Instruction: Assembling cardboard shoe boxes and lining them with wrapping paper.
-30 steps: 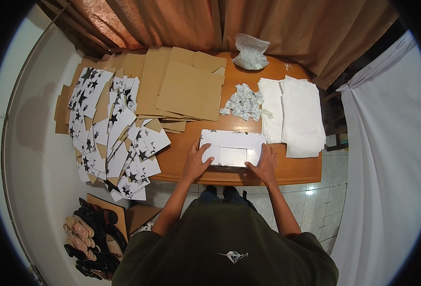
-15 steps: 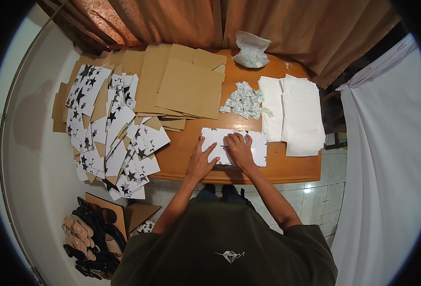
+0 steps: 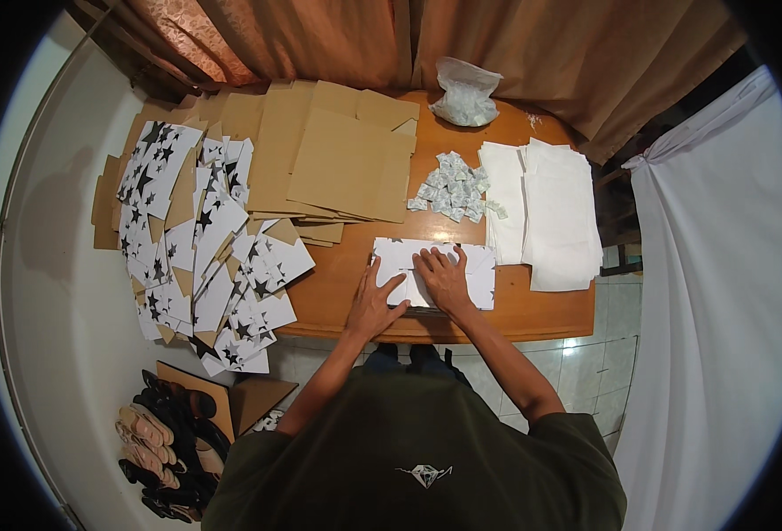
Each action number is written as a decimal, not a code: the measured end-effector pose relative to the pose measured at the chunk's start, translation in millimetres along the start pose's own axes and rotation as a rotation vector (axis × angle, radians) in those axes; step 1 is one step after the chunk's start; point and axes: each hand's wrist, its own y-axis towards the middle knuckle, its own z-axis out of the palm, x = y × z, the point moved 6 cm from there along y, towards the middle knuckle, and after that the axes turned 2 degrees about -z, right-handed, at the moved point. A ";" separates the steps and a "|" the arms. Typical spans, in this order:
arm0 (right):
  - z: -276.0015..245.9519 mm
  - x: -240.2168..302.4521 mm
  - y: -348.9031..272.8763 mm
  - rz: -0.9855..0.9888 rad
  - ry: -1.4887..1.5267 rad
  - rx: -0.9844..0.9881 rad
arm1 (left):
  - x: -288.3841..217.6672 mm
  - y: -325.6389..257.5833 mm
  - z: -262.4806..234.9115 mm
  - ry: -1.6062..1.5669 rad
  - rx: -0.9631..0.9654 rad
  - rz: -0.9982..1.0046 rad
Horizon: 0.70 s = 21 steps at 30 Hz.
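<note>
Evidently we are creasing the white card blank [image 3: 435, 273], left hand [image 3: 375, 305] at seven o'clock and right hand [image 3: 442, 280] both flat, fingers spread, so next likely calls for lifting a flap.

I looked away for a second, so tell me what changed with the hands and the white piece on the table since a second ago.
The right hand slid left from the outer edge of the white flat carton onto its middle, beside the left hand, which stayed at the left end. Both press it flat. The star-printed sheets, brown cardboard and small packets stayed put.
</note>
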 end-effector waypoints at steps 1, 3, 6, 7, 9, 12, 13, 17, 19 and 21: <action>-0.9 0.8 0.2 0.003 0.001 0.002 | 0.6 -1.3 1.3 0.008 -0.006 0.002; -2.0 0.7 -0.2 0.010 0.009 -0.002 | -0.2 -0.2 1.2 0.017 -0.010 0.007; -2.9 -1.2 -0.1 0.035 0.059 0.015 | 1.1 -0.7 2.0 0.013 -0.001 0.003; -2.4 -2.1 -0.3 0.053 0.101 0.036 | 1.3 -1.3 3.1 0.035 -0.002 0.016; -3.0 0.6 -3.4 0.047 0.118 0.035 | 2.9 -1.3 6.1 0.058 -0.006 0.030; -0.8 3.2 -13.8 0.033 0.114 0.063 | 2.2 -3.0 7.3 0.071 -0.061 0.014; 1.3 3.0 -17.5 0.022 0.093 0.091 | 2.0 -2.3 7.8 0.072 -0.070 0.007; -7.0 0.0 -24.6 0.014 0.119 0.127 | -1.6 -0.5 2.8 0.035 -0.054 -0.025; -19.4 -15.7 -31.1 0.161 0.305 0.098 | 4.7 -1.0 -1.6 -0.019 -0.070 -0.023; -37.8 -40.4 -46.1 0.321 0.432 -0.110 | 3.0 -1.0 -7.6 -0.070 -0.088 -0.026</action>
